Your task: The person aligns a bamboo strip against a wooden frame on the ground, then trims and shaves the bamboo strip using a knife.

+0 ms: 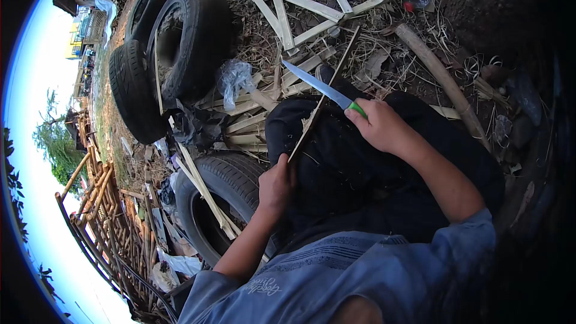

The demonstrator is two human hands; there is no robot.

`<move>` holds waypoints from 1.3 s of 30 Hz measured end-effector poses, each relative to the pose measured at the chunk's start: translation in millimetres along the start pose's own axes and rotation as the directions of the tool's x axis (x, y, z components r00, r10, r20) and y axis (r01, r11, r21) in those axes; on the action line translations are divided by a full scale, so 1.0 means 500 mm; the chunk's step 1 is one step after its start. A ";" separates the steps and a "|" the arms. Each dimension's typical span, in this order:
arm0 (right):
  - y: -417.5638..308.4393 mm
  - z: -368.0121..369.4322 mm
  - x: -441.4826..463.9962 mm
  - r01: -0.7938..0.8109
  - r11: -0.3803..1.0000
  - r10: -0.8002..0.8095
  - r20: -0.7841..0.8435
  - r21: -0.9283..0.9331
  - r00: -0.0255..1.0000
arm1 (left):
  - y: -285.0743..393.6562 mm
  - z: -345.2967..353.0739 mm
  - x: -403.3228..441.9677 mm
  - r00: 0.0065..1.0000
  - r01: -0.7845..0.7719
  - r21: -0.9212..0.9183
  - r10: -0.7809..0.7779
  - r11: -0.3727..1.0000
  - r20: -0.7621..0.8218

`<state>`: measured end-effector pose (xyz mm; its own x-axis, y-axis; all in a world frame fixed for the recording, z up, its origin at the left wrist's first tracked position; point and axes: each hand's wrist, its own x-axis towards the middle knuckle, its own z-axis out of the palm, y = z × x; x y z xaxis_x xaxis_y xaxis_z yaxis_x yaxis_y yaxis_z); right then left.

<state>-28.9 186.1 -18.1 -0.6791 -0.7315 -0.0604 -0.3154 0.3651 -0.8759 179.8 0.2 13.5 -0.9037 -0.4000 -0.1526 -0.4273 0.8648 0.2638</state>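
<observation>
My left hand (277, 185) is closed around the lower end of a thin bamboo strip (324, 97). The strip slants up and away across my dark trousers (354, 168), with a pale shaved patch partway along it. In my right hand (383, 125) is a knife by its green handle (358, 110). Its long silver blade (318, 86) points up and to the left, crossing the strip; whether the edge touches it I cannot tell. Small pale shavings lie on the trousers.
Old tyres (198, 42) stand at the upper left, and another tyre (231, 174) lies beside my left arm. Split bamboo pieces (249, 123) and a clear plastic bag (235, 81) are ahead. A bamboo lattice (318, 6) lies beyond; a bamboo pole (444, 81) is at the right.
</observation>
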 end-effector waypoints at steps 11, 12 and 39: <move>0.009 -0.039 0.012 -0.132 0.968 0.168 -0.162 0.212 0.972 | 0.009 -0.001 0.005 1.000 -0.024 0.024 0.024 0.999 -0.019; 0.011 -0.031 0.008 -0.131 0.970 0.165 -0.157 0.204 0.974 | 0.011 -0.003 0.003 0.999 -0.041 0.032 0.042 0.999 -0.018; -0.017 0.034 -0.011 0.028 0.997 -0.024 -0.049 0.069 0.999 | 0.012 -0.038 -0.039 0.992 0.006 -0.096 -0.018 0.995 -0.127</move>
<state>-11.3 177.5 -18.5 -0.7026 -0.7114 -0.0159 -0.2872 0.3039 -0.9084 194.5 7.6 36.0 -0.8919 -0.4509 -0.0354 -0.4333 0.8294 0.3528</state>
